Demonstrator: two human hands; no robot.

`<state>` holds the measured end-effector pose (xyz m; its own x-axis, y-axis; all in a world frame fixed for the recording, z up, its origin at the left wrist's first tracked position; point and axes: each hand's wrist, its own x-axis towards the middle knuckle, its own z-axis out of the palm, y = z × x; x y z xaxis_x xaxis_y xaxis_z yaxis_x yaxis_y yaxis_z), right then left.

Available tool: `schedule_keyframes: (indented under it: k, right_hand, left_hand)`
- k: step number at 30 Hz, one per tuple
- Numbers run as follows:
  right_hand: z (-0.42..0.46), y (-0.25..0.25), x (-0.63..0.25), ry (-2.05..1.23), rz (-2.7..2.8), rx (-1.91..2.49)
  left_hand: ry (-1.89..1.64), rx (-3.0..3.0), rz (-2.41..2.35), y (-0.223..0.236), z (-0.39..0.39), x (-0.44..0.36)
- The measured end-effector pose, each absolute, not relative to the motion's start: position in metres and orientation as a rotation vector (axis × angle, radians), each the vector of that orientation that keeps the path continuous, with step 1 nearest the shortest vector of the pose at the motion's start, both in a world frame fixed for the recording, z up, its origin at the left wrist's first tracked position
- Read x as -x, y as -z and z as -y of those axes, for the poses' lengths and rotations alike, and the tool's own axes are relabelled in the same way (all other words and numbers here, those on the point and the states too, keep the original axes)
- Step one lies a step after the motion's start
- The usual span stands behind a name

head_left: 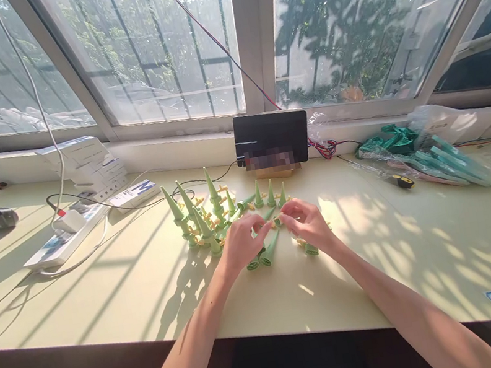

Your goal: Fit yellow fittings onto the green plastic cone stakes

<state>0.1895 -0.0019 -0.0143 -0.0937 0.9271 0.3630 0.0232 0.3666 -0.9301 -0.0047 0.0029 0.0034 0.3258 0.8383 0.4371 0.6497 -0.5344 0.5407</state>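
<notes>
Over the middle of the table, my left hand [247, 237] and my right hand [307, 222] meet fingertip to fingertip. A small green plastic piece [277, 221] is pinched between them; its exact shape is mostly covered by my fingers. Two green plastic cones [270, 250] lie below my hands, open ends toward me. Another green cone [312, 249] lies partly under my right hand. Left of my hands stand several green cones [205, 225] stacked in upright pieces, with small yellow parts [222, 189] among them. Three single cones [270, 193] stand upright just behind my fingers.
A black screen [272, 135] with a blurred patch stands at the back. Left are a white power strip [55, 244] with cables and stacked white boxes [94, 165]. Right lie green plastic bags [448, 159] and a yellow-black tool [402, 181]. The table's front edge [298, 328] is near me.
</notes>
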Motion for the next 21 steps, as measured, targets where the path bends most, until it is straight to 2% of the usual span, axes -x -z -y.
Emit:
schedule_keyframes:
  k: [11, 21]
  right_hand:
    - [0.0017, 0.0133, -0.1905, -0.906, 1.425, 0.999]
    - [0.0003, 0.0164, -0.1904, -0.869, 1.455, 1.035]
  left_hand:
    - [-0.620, -2.478, -1.504, -0.0048, 0.0021, 0.0106]
    - [-0.519, -2.536, -1.579, -0.0060, 0.0020, 0.0109]
